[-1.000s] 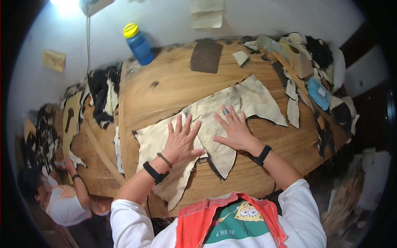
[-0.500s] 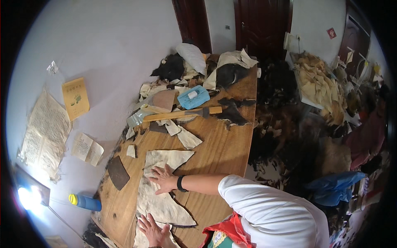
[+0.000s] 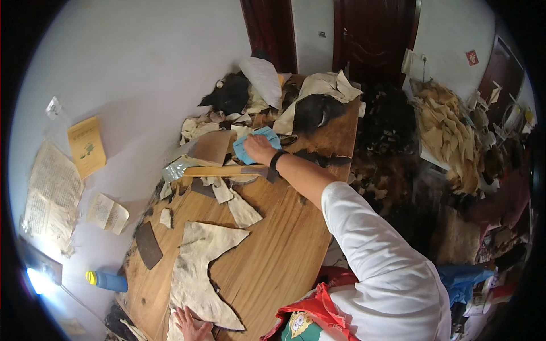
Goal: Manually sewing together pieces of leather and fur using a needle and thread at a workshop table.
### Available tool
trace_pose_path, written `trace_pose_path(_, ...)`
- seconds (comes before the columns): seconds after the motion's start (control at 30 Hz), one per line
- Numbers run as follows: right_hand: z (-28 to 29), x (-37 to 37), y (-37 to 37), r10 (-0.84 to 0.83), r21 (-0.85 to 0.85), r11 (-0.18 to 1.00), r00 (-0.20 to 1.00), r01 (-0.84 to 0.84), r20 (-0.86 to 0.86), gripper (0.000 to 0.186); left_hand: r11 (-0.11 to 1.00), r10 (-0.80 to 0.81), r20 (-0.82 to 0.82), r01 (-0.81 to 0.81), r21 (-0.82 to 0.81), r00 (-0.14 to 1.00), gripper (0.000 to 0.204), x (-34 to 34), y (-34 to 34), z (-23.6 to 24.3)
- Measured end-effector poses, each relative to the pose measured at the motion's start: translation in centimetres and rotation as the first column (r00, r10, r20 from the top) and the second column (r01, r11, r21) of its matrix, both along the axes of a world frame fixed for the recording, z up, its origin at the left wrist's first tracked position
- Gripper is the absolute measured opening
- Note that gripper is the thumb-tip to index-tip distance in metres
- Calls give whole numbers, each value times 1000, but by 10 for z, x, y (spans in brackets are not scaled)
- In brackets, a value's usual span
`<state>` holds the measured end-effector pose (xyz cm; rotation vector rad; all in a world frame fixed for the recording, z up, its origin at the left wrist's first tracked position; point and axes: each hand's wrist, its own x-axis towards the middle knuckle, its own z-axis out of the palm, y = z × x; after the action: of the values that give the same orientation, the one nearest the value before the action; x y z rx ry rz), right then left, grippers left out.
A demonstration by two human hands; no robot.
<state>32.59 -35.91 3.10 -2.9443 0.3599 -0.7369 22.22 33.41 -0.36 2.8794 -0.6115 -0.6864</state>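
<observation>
My right hand (image 3: pixel 260 149) reaches to the far part of the wooden table. Its fingers are curled down over a light-blue flat piece (image 3: pixel 242 151) and seem closed; the small white block that lay there is hidden. My left hand (image 3: pixel 190 325) lies flat with fingers spread at the near end of a cream hide piece (image 3: pixel 196 264). This piece has fur showing dark along its curved right edge. Just in front of the right hand's wrist runs a long wooden stick (image 3: pixel 219 170) with a dark band. Cream hide scraps (image 3: pixel 244 209) lie nearer than the stick.
A dark brown flat piece (image 3: pixel 149 245) lies by the table's left edge. Dark fur and hides (image 3: pixel 227 94) are heaped at the table's far end. A blue bottle (image 3: pixel 108 281) with a yellow cap and a bright lamp (image 3: pixel 41 279) are at the left. Tan hides (image 3: pixel 449 145) pile up at the right.
My right hand has left the cream hide and moved forward onto the light-blue piece, covering the white block. My left hand stays on the hide. The view has shifted slightly.
</observation>
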Motion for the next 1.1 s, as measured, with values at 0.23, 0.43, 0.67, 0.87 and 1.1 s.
trace_pose_path(0.23,-18,29,-40,-5,-106,994,983,-14,-184,16,1000,2,226,-8,23,974,72,-63,-90,33)
trace_pose_path(0.43,-23,40,-42,40,-369,926,992,-83,-124,9,977,90,320,-21,-211,943,44,-105,-143,52)
trace_pose_path(0.67,-8,50,-47,86,-269,946,942,-179,-324,17,954,162,218,-96,-284,962,42,-118,-151,58)
trace_pose_path(0.87,47,17,-41,102,-11,994,987,-105,-127,11,945,23,178,36,-325,984,41,-105,-113,65)
trace_pose_path(1.1,70,-55,129,292,717,537,896,-444,336,12,917,183,44,-154,-367,982,24,1,22,75)
